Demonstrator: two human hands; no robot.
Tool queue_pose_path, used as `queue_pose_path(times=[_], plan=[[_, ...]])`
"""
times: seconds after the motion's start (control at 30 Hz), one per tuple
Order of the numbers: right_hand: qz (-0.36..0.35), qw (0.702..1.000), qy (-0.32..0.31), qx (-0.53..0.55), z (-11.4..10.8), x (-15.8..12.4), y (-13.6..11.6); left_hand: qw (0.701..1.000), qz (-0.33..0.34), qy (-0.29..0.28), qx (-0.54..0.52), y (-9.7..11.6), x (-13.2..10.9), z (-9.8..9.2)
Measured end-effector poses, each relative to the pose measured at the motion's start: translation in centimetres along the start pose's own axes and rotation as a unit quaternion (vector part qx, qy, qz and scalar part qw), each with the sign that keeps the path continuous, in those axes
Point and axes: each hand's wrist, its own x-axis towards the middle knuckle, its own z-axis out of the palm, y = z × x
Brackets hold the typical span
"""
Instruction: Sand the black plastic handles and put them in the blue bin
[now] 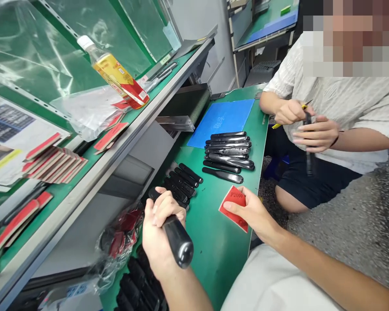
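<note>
Currently, the left hand (160,233) is closed in a tight fist around a glossy black handle (179,240), its rounded end jutting out past the fingers, while the right hand (251,211) reaches across the green bench mat (214,263) to a red P2000 sandpaper sheet (234,208), fingers extended over its upper edge; whether they pinch it, I cannot tell. That sheet lies at the mat's near edge. Just beyond it on the mat sit a fanned row of black handles (181,183) and a tidier stack of glossy black handles (228,151), with a blue pad (220,121) further along. To the right of the mat, a co-worker's hands (301,123) hold a dark handle (308,147) and a yellow-tipped tool (276,126). Left of the mat hangs a plastic bag (123,233) holding red sheets.
</note>
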Motion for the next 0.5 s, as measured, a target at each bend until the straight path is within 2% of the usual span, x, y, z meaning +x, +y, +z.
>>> queue_pose_path(times=[0.07, 0.17, 0.3, 0.37, 0.5], plan=[[0.009, 0.999, -0.033, 0.036, 0.2, -0.7, -0.2, 1.000, -0.021, 0.005, -0.017, -0.1, 0.2, -0.2], [0.059, 0.991, -0.075, 0.099, 0.2, -1.4, -0.2, 0.999, -0.044, 0.001, -0.015, -0.4, 0.4, -0.2], [0.108, 0.970, -0.138, 0.169, -0.1, -2.7, -0.7, 0.995, -0.005, -0.017, 0.103, -1.5, 0.6, -0.3], [0.091, 0.961, -0.193, 0.176, -0.4, -3.5, -1.0, 0.986, 0.021, -0.023, 0.166, -2.1, 0.7, -0.4], [0.003, 0.957, -0.256, 0.137, -0.7, -4.8, -1.2, 0.973, 0.012, 0.020, 0.232, -2.9, 0.6, -0.8]])
